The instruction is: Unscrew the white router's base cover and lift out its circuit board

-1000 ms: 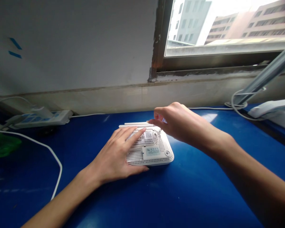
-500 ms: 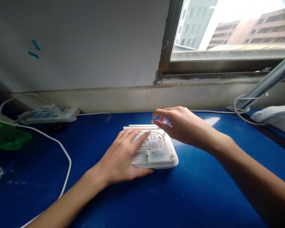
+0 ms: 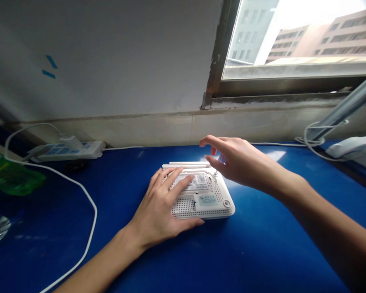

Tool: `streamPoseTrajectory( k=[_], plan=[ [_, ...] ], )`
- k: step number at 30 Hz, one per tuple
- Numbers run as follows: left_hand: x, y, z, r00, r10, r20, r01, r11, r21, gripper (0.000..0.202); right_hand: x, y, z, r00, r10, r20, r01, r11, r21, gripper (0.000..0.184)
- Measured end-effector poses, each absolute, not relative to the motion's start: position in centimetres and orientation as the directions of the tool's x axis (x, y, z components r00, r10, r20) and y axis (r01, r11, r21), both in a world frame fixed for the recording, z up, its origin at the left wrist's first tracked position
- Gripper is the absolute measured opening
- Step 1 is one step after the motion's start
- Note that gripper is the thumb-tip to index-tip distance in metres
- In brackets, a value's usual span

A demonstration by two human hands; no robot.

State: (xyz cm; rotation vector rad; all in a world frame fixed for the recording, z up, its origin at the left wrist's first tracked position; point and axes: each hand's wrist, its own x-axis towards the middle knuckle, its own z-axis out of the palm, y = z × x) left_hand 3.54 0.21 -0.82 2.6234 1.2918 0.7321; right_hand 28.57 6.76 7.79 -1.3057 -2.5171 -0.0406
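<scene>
- The white Wi-Fi router (image 3: 184,206) lies upside down on the blue desk (image 3: 262,252), its underside showing a perforated vent panel and a round foot (image 3: 227,204).
- Its white antennas (image 3: 189,165) lie folded flat along the far edge.
- Two labels sit on the underside: a pale blue sticker (image 3: 208,200) and a larger printed label (image 3: 190,182) inside a curved recess. Their print is too small to read.
- The left hand (image 3: 161,207) lies on the router with fingers spread, covering part of the printed label, and the thumb reaches along the near edge.
- The right hand (image 3: 238,160) hovers just above the far corner, not touching, with thumb and fingers narrowly apart. A pale glint between them is too blurred to identify.
- A power strip (image 3: 70,150) and a white cable (image 3: 88,240) lie to the left.
</scene>
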Motion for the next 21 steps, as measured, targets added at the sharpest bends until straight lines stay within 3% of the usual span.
streamPoseTrajectory(
  k=[2, 8, 12, 14, 18, 21],
  plan=[
    [3.6, 0.2, -0.7, 0.523, 0.776, 0.352, 0.718, -0.624, 0.308, 0.089, 28.3, 6.9, 7.7, -0.52, 0.805, 0.287, 0.812, 0.57, -0.126, 0.035],
    [3.5, 0.3, -0.4, 0.538, 0.78, 0.32, 0.722, -0.622, 0.303, 0.086, 28.9, 6.7, 7.7, -0.644, 0.717, 0.264, 0.692, 0.694, -0.197, 0.065],
    [3.6, 0.3, -0.4, 0.534, 0.783, 0.32, 0.724, -0.619, 0.305, 0.085, 29.4, 6.3, 8.0, -0.684, 0.684, 0.251, 0.639, 0.729, -0.246, 0.072],
    [3.6, 0.3, -0.3, 0.534, 0.785, 0.315, 0.728, -0.616, 0.302, 0.085, 29.4, 6.3, 8.3, -0.661, 0.708, 0.248, 0.666, 0.706, -0.241, 0.063],
    [3.6, 0.2, -0.2, 0.535, 0.791, 0.297, 0.735, -0.609, 0.298, 0.086, 29.0, 6.5, 8.7, -0.529, 0.827, 0.192, 0.808, 0.56, -0.186, 0.02],
    [3.5, 0.2, -0.2, 0.54, 0.793, 0.283, 0.74, -0.607, 0.29, 0.087, 28.9, 6.5, 8.7, -0.518, 0.839, 0.166, 0.812, 0.544, -0.214, 0.022]
  ],
)
